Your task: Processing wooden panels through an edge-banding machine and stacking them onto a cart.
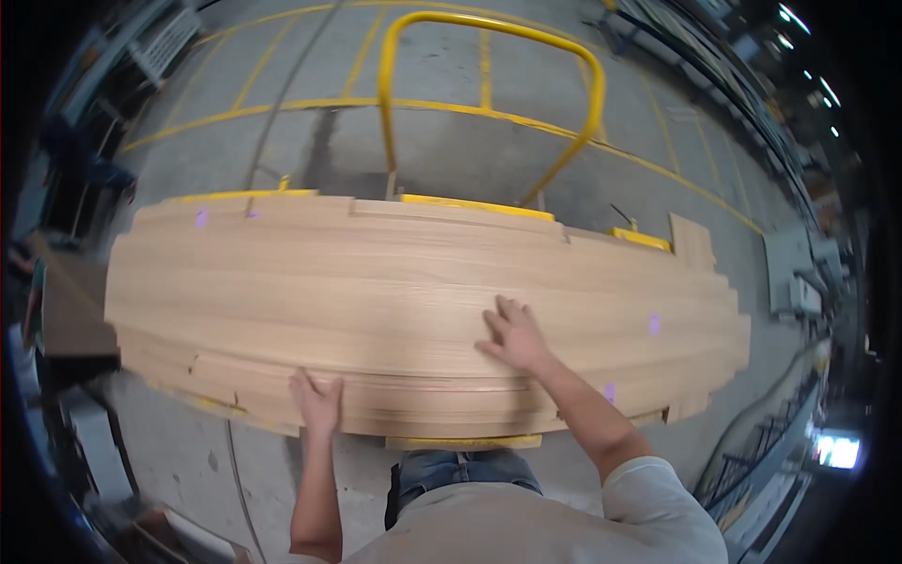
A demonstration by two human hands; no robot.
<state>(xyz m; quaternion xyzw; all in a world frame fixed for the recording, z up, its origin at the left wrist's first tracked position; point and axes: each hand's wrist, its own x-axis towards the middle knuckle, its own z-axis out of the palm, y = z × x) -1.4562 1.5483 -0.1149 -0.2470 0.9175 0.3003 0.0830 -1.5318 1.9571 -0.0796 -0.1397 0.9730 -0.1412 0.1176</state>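
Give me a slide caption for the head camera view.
Left hand and right hand over pale wood-grain boards, with a yellow rail beyond.

We take this for a factory hall or woodworking shop: a wide spread of long wood boards [423,263] lies right under the fingers [505,308], layer on layer. Beyond the fingers we see a yellow rail [489,20] and a grey floor [432,75] with painted yellow lines [486,70] marking off bays. Well to the right of the fingers stands a grey cabinet [787,268], and farther up that side small lamps [831,91] glow in the dark
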